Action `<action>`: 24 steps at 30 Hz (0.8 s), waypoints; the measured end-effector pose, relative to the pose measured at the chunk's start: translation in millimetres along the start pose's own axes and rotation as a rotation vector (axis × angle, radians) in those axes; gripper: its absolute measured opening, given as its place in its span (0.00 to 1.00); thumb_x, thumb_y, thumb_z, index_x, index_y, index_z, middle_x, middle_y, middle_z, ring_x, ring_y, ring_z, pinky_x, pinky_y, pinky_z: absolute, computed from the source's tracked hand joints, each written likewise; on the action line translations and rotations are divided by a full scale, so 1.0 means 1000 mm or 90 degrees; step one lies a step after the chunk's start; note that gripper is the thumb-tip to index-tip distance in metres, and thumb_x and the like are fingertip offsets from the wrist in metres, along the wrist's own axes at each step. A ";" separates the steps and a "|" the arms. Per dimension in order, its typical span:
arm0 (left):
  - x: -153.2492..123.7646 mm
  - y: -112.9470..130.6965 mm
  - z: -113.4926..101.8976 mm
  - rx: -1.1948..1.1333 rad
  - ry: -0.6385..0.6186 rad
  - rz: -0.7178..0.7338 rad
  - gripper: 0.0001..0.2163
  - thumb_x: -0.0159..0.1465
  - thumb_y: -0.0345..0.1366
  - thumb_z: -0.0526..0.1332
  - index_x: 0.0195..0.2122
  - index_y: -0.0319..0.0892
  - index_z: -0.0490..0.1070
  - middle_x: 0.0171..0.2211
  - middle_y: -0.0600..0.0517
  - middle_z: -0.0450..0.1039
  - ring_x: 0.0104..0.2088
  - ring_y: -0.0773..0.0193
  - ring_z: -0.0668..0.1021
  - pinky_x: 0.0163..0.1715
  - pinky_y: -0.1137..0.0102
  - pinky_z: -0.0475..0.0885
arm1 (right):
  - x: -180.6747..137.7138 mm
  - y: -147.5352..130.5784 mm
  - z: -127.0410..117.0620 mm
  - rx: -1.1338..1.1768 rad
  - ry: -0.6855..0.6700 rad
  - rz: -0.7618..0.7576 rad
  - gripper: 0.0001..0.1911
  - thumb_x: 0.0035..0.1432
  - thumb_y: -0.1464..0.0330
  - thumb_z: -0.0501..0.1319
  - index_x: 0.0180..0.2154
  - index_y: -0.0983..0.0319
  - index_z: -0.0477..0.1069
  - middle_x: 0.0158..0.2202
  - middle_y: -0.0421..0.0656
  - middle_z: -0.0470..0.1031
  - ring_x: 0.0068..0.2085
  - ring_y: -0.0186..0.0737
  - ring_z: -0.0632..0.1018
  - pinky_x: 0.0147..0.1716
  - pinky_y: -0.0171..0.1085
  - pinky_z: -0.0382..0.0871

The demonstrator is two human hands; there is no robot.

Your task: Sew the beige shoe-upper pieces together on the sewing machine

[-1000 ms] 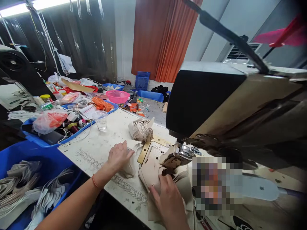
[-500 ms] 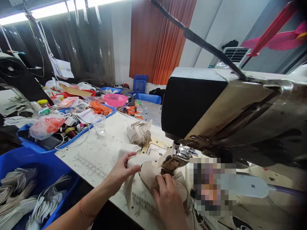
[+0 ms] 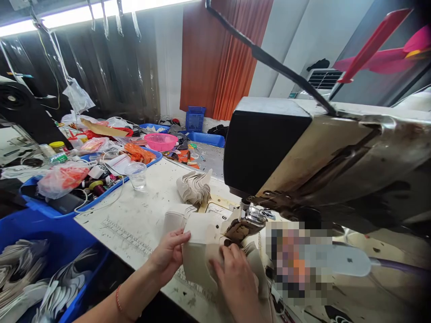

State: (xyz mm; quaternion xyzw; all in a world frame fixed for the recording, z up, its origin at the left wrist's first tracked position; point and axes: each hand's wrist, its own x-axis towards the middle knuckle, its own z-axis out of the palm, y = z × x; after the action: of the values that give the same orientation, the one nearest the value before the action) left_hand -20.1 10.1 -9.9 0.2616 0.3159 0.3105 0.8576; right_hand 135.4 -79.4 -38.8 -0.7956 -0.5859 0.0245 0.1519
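Head view, sewing machine [image 3: 313,157]: from where I stand, a bulky, black-ended landmark.
Left hand [image 3: 170,251]: thumb and fingers pinching a beige piece [image 3: 195,260], left of the machine's needle end.
Right hand [image 3: 235,271]: fingers curled onto beige material [image 3: 258,265] before the machine; whether gripping, I can't tell.
Stack [image 3: 193,187]: wavy beige layers, left of the machine.
Cup [image 3: 137,177]: clear, farther left.

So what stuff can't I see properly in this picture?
In the head view:
Palm of the right hand: hidden by its own back.
Tabletop under the beige pieces: covered by them.
Ruler marks on the tabletop: too small to read.
Whatever is under the pixelated patch: blurred into blocks.
Left side of the big blue bin: cut off by the left edge.
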 end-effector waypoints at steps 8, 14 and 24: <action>0.000 0.002 -0.001 -0.009 0.004 0.007 0.15 0.56 0.33 0.65 0.44 0.36 0.73 0.40 0.44 0.76 0.42 0.60 0.77 0.38 0.73 0.70 | 0.002 -0.007 -0.005 -0.036 -0.037 0.043 0.10 0.56 0.70 0.61 0.41 0.65 0.73 0.38 0.50 0.73 0.41 0.51 0.75 0.41 0.45 0.69; 0.001 0.001 -0.002 0.002 0.009 -0.002 0.17 0.55 0.35 0.66 0.45 0.37 0.72 0.42 0.44 0.76 0.42 0.60 0.77 0.35 0.73 0.69 | 0.001 -0.012 -0.005 -0.042 -0.062 0.039 0.09 0.53 0.71 0.63 0.38 0.66 0.73 0.39 0.52 0.72 0.41 0.53 0.75 0.40 0.47 0.69; 0.000 0.005 -0.004 0.001 0.016 0.002 0.16 0.55 0.34 0.66 0.45 0.37 0.73 0.41 0.44 0.76 0.42 0.59 0.76 0.37 0.72 0.68 | 0.003 -0.011 0.007 0.025 -0.065 0.048 0.12 0.49 0.76 0.63 0.39 0.66 0.71 0.40 0.51 0.71 0.43 0.51 0.73 0.44 0.46 0.66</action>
State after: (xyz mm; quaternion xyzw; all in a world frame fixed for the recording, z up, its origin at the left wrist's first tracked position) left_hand -24.3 14.5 -9.5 0.2591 0.3264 0.3146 0.8528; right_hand 124.4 -72.2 -42.4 -0.8117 -0.5620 0.0824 0.1360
